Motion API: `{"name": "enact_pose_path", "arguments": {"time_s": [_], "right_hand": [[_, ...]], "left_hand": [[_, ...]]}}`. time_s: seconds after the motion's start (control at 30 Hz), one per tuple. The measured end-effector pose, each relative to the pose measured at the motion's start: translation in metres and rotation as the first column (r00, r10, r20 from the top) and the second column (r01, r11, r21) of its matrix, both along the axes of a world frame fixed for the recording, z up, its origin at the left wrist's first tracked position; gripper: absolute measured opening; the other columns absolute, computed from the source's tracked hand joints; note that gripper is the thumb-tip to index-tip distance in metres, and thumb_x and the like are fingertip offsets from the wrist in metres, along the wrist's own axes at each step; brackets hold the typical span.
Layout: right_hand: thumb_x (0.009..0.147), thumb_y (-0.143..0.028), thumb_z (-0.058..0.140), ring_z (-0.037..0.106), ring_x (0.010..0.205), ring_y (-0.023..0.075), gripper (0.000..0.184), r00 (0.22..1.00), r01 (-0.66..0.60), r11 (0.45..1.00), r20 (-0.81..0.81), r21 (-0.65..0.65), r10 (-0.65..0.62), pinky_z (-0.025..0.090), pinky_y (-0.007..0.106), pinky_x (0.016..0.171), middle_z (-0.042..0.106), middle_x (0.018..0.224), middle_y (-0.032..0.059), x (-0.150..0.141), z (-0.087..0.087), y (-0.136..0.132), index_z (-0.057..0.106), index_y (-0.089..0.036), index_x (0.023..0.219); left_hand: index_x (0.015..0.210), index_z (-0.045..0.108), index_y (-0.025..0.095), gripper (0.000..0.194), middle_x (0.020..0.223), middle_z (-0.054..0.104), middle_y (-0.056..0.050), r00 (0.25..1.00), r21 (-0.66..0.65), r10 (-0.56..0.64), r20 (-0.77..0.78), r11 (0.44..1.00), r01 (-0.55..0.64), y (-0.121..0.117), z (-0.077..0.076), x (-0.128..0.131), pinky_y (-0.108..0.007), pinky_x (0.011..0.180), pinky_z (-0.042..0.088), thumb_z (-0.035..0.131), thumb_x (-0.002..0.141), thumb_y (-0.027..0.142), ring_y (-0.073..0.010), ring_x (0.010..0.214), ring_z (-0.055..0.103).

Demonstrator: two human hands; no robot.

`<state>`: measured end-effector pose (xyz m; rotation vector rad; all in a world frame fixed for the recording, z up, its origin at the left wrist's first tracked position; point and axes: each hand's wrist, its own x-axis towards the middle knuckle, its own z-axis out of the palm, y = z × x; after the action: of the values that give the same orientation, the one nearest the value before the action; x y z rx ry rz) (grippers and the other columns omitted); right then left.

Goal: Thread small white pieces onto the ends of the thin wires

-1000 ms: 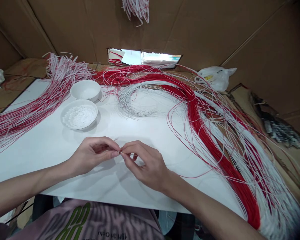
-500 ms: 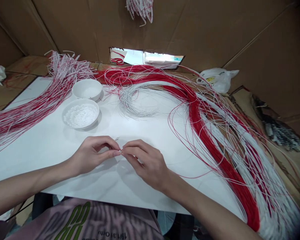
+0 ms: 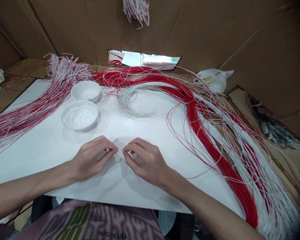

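Observation:
My left hand (image 3: pixel 93 158) and my right hand (image 3: pixel 145 161) meet fingertip to fingertip over the white tabletop (image 3: pixel 52 143). Both pinch a thin wire (image 3: pixel 121 150) that spans the small gap between them; my right hand's end looks red. What the left fingertips hold beside the wire is too small to make out. A small white piece (image 3: pixel 115 140) lies on the table just beyond my fingers. A white bowl of small white beads (image 3: pixel 80 115) stands to the left, with a second white bowl (image 3: pixel 86 90) behind it.
A thick bundle of red and white wires (image 3: pixel 207 133) sweeps from the back centre down the right side. Another bundle of red and white wires (image 3: pixel 27 110) lies across the left. A coil of white wire (image 3: pixel 137 103) sits mid-table. Cardboard walls surround; a plastic bag (image 3: pixel 212 80) lies back right.
My fingertips have drawn slightly apart, so a short length of wire now shows between them. The hands stay in the same spot on the table.

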<state>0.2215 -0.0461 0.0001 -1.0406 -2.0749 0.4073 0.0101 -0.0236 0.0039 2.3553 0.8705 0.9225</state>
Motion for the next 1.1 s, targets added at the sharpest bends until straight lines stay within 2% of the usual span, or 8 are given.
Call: {"name": "enact_pose_path", "arguments": {"time_s": [0.13, 0.37, 0.43, 0.53, 0.63, 0.77, 0.97, 1.1], "right_hand": [[0.081, -0.012, 0.052, 0.055, 0.072, 0.0152, 0.009, 0.981, 0.134, 0.991, 0.141, -0.018, -0.130, 0.045, 0.028, 0.062, 0.060, 0.080, 0.0037, 0.006, 0.002, 0.006, 0.059, -0.017, 0.078], [0.072, -0.011, 0.053, 0.050, 0.078, 0.0199, 0.008, 0.913, 0.186, 0.983, 0.369, 0.003, -0.174, 0.041, 0.033, 0.064, 0.058, 0.081, 0.0043, 0.022, 0.003, 0.018, 0.053, -0.018, 0.075], [0.068, -0.007, 0.052, 0.050, 0.078, 0.0201, 0.015, 0.924, 0.195, 0.981, 0.338, -0.014, -0.179, 0.042, 0.034, 0.066, 0.058, 0.082, 0.0043, 0.022, 0.005, 0.017, 0.054, -0.018, 0.079], [0.066, -0.004, 0.052, 0.054, 0.083, 0.0202, 0.028, 0.978, 0.138, 0.986, 0.169, -0.093, -0.121, 0.047, 0.034, 0.073, 0.060, 0.091, 0.0057, 0.014, 0.006, 0.011, 0.057, -0.016, 0.091], [0.083, -0.013, 0.058, 0.059, 0.086, 0.0187, 0.018, 0.999, 0.035, 0.988, -0.011, -0.148, -0.037, 0.049, 0.033, 0.078, 0.063, 0.096, 0.0073, 0.004, 0.003, 0.003, 0.059, -0.015, 0.100], [0.094, -0.017, 0.053, 0.059, 0.075, 0.0136, 0.008, 0.993, -0.076, 0.977, -0.102, -0.197, 0.057, 0.048, 0.026, 0.067, 0.064, 0.085, 0.0032, -0.003, -0.002, -0.002, 0.062, -0.017, 0.092], [0.091, -0.012, 0.058, 0.055, 0.068, 0.0106, 0.010, 0.998, 0.043, 0.951, -0.032, -0.305, -0.056, 0.044, 0.024, 0.062, 0.061, 0.086, 0.0018, 0.002, -0.001, 0.004, 0.066, -0.017, 0.089], [0.089, -0.009, 0.059, 0.053, 0.063, 0.0089, 0.012, 0.989, 0.133, 0.932, -0.015, -0.336, -0.147, 0.044, 0.023, 0.062, 0.060, 0.085, 0.0004, 0.004, 0.002, 0.006, 0.067, -0.018, 0.089]], "left_hand": [[0.091, 0.062, 0.015, 0.014, 0.080, 0.067, -0.002, 0.998, 0.047, 0.052, 0.023, 0.998, -0.053, 0.004, 0.003, -0.002, -0.024, 0.068, 0.049, 0.062, 0.084, 0.003, -0.0112, 0.073, 0.060], [0.086, 0.064, 0.015, 0.007, 0.077, 0.068, -0.001, 0.982, 0.045, 0.179, 0.064, 0.982, -0.182, 0.012, 0.006, -0.003, -0.025, 0.061, 0.048, 0.064, 0.084, 0.009, -0.0111, 0.067, 0.059], [0.086, 0.064, 0.016, 0.006, 0.077, 0.067, -0.001, 0.980, 0.028, 0.188, 0.064, 0.981, -0.190, 0.013, 0.005, -0.003, -0.025, 0.061, 0.048, 0.064, 0.084, 0.010, -0.0113, 0.067, 0.059], [0.088, 0.064, 0.017, 0.008, 0.078, 0.067, -0.001, 0.988, -0.002, 0.145, 0.055, 0.989, -0.145, 0.010, 0.003, -0.002, -0.025, 0.062, 0.048, 0.063, 0.085, 0.009, -0.0114, 0.068, 0.059], [0.091, 0.063, 0.017, 0.012, 0.079, 0.066, -0.001, 0.997, -0.021, 0.070, 0.041, 0.997, -0.069, 0.003, 0.000, 0.000, -0.025, 0.064, 0.048, 0.061, 0.085, 0.007, -0.0110, 0.070, 0.058], [0.093, 0.063, 0.017, 0.014, 0.080, 0.066, -0.002, 1.000, -0.043, 0.000, 0.010, 0.999, 0.000, 0.000, -0.001, 0.001, -0.026, 0.069, 0.049, 0.059, 0.086, 0.005, -0.0118, 0.074, 0.058], [0.096, 0.063, 0.016, 0.013, 0.088, 0.066, -0.005, 0.986, 0.038, 0.113, -0.119, 0.993, -0.110, 0.015, -0.002, -0.008, -0.030, 0.075, 0.049, 0.064, 0.084, 0.015, -0.0155, 0.081, 0.059], [0.095, 0.065, 0.017, 0.011, 0.089, 0.065, -0.005, 0.960, 0.009, 0.171, -0.221, 0.985, -0.173, 0.022, -0.005, -0.013, -0.029, 0.073, 0.049, 0.061, 0.086, 0.021, -0.0165, 0.082, 0.059]]}}
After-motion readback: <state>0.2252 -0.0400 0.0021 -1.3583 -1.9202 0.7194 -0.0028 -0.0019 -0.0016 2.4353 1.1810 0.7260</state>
